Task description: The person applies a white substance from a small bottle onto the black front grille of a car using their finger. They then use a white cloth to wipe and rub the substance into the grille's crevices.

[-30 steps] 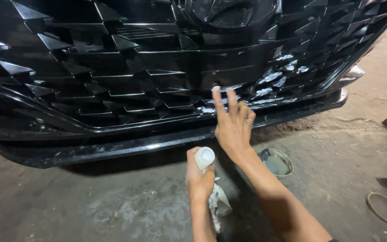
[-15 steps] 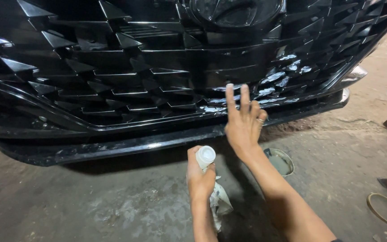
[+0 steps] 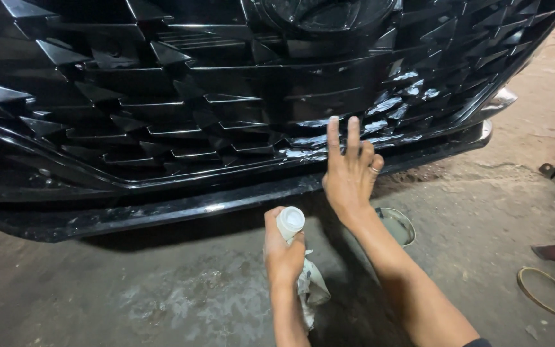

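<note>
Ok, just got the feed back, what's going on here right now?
A person is crouched at a glossy black car grille. The right hand has two fingertips raised against the grille's lower edge, where whitish smears show. The left hand holds a small white bottle with a crumpled cloth hanging under it, just below the bumper lip. A small round tin sits on the concrete floor behind the right wrist.

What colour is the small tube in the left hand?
White, seen in the head view: the tube in the left hand.
</note>
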